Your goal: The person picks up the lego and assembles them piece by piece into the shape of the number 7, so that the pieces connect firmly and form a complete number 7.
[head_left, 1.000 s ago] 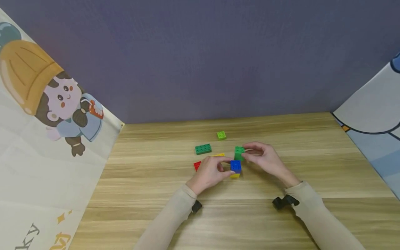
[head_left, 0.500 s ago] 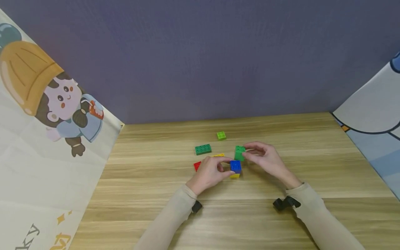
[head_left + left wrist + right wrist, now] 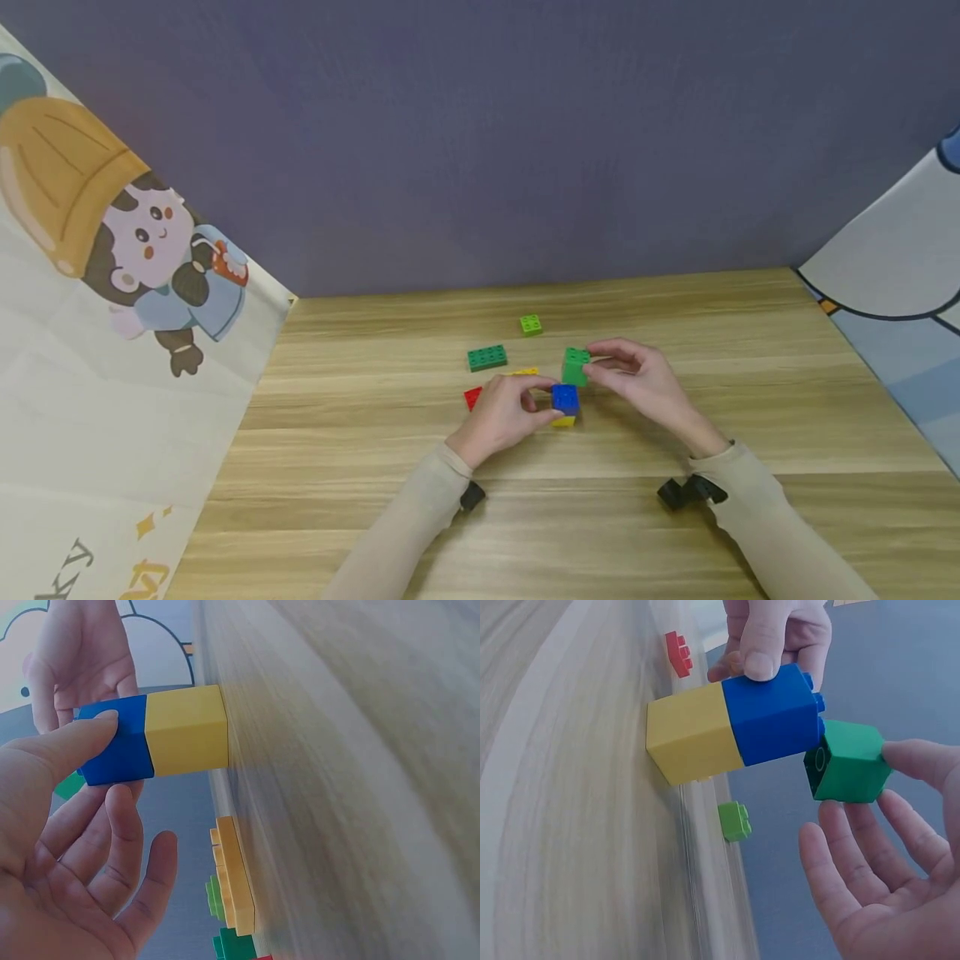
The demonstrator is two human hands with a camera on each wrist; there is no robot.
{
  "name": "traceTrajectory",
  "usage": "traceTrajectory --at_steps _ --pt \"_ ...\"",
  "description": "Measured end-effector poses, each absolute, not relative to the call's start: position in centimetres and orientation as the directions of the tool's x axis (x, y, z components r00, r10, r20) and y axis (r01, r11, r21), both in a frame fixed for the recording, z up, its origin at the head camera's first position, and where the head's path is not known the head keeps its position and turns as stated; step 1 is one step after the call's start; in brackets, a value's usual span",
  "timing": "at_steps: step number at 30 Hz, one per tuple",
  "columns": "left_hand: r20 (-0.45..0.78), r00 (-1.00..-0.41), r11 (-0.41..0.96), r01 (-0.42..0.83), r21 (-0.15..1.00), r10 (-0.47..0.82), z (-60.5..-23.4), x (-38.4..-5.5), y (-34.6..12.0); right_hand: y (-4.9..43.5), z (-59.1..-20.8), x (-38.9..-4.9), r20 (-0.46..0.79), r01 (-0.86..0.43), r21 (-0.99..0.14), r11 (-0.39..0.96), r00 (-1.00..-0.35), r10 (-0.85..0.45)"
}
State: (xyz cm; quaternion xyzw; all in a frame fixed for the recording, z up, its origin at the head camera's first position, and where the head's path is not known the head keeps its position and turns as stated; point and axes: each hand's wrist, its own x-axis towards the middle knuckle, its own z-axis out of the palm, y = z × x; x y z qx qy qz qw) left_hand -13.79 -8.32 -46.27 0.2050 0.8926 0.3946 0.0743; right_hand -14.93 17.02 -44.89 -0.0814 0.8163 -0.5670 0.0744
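My left hand [image 3: 502,417] pinches a blue building block [image 3: 566,400] between thumb and fingers. The blue block sits on a yellow block [image 3: 187,729] of like size, which stands upright on the table. In my right hand [image 3: 637,381] a tall green block [image 3: 851,763] is pinched between thumb and fingertips, held off the table. Its hollow underside tilts toward the blue block's studs in the right wrist view; whether the two touch I cannot tell. Seen from the head, the green block is just beyond the blue one.
A dark green flat brick [image 3: 487,358] and a small lime brick [image 3: 531,325] lie farther back on the wooden table [image 3: 375,433]. A yellow brick [image 3: 235,877] and a red brick [image 3: 473,397] are partly hidden behind my left hand in the head view. A dark wall [image 3: 480,150] rises behind.
My right hand has shifted very slightly to the right with the green block. The left hand and the blue-and-yellow stack have stayed in place.
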Motion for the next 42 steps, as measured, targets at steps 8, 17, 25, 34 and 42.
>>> traceTrajectory --at_steps 8,17,25,34,42 --pt "0.025 -0.904 0.602 0.305 0.738 0.427 -46.1 -13.8 -8.2 17.0 -45.0 -14.5 0.016 -0.095 -0.941 0.325 -0.972 -0.236" --pt "0.034 -0.908 0.604 0.305 0.737 0.418 -46.2 -13.8 -8.2 17.0 -45.3 -13.8 0.142 -0.23 -0.937 0.264 -0.939 -0.313" --pt "0.033 -0.909 0.603 0.302 0.738 0.415 -46.2 -13.9 -8.3 17.0 -45.6 -13.7 0.176 -0.272 -0.936 0.224 -0.911 -0.372" --pt "0.022 -0.909 0.604 0.294 0.741 0.416 -46.1 -13.9 -8.2 17.0 -45.8 -13.7 0.246 -0.343 -0.919 0.194 -0.883 -0.399" --pt "0.024 -0.909 0.598 0.294 0.746 0.417 -46.3 -13.8 -8.3 16.4 -45.8 -13.5 0.264 -0.37 -0.907 0.199 -0.871 -0.415"
